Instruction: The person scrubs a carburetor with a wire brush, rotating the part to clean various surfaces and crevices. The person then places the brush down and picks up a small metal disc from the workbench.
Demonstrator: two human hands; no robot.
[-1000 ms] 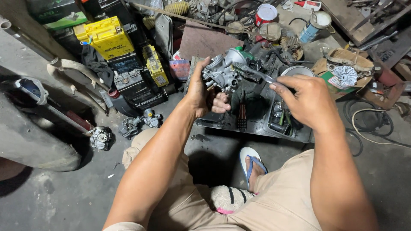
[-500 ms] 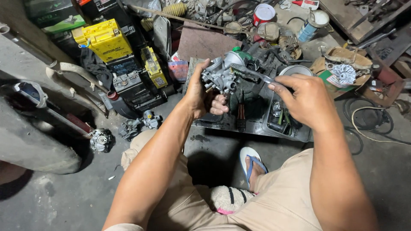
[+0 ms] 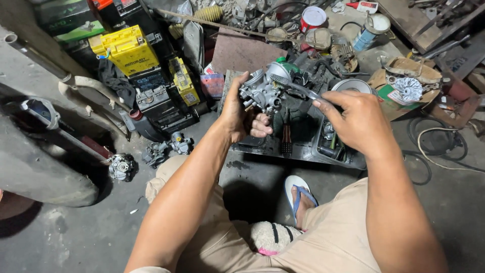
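Head view: left hand (image 3: 237, 114) grips a grey metal carburetor (image 3: 260, 92), fingers (image 3: 260, 126) curled under it and thumb over the top, holding it in the air above a black plastic tray (image 3: 303, 151) on the floor. Right hand (image 3: 361, 121) pinches the handle of a toothbrush (image 3: 295, 87), fingers closed on it, bristle end touching the carburetor's upper right side.

Risks, as judged:
- Grip is one-handed on an oily-looking casting; a hard stroke could twist it loose and drop it into the tray.
- Brush handle is held at its far end, so the head may skid off.
- Small fittings could fall among the clutter; a wire brush (image 3: 286, 141) and loose parts already lie below.
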